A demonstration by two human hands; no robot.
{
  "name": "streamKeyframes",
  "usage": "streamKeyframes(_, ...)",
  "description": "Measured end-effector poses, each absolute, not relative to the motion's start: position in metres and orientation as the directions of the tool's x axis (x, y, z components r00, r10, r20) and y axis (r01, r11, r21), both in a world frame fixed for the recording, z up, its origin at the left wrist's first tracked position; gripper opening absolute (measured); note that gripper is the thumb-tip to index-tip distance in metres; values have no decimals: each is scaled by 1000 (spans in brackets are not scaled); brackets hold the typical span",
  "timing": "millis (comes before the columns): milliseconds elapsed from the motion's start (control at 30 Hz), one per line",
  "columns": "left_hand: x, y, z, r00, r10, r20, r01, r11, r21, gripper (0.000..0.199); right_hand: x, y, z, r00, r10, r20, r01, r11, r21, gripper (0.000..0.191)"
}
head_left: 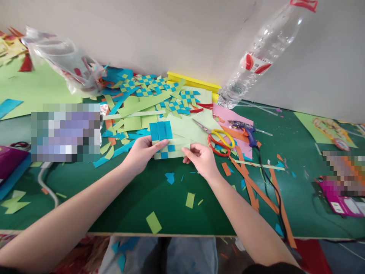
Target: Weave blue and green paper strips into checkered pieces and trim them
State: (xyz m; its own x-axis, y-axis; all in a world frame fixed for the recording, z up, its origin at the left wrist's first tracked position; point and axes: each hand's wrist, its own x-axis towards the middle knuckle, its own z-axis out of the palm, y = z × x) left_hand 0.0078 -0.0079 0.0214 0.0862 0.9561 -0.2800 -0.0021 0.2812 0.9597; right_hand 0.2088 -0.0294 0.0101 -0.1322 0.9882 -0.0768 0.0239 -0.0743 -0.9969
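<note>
Between my hands is a partly woven paper piece (164,154) of blue and pale green strips, with blue strip ends (161,130) standing up at its top. My left hand (145,152) pinches its left side, thumb across the front. At its right edge my right hand (199,156) closes thumb and fingers on a pale green strip end. Scissors (218,139) with yellow and red handles lie just beyond my right hand. Behind the weave, green and blue paper strips and several checkered woven pieces (145,89) are heaped.
A clear plastic bottle (256,57) leans against the wall at the back right. A purple glue gun (248,133) lies on pink paper, its black cord running forward past orange strips (256,184). A bagged cup (59,57) stands back left. Scraps litter the green table (114,205).
</note>
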Motion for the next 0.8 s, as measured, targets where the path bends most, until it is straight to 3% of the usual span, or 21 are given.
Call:
streamKeyframes(200,10,-9,23,158,928,-338,-67,352,934,40,215,-32,9,-142,989,-34,43,-28,-999,35)
streamKeyframes(400,8,-10,19,178,934,-309,84,299,951,42,216,-33,9,-137,990,-43,108,-28,-994,35)
streamKeyframes(800,7,-9,19,165,941,-295,180,265,947,43,219,-34,9,-154,987,-56,170,-30,-985,35)
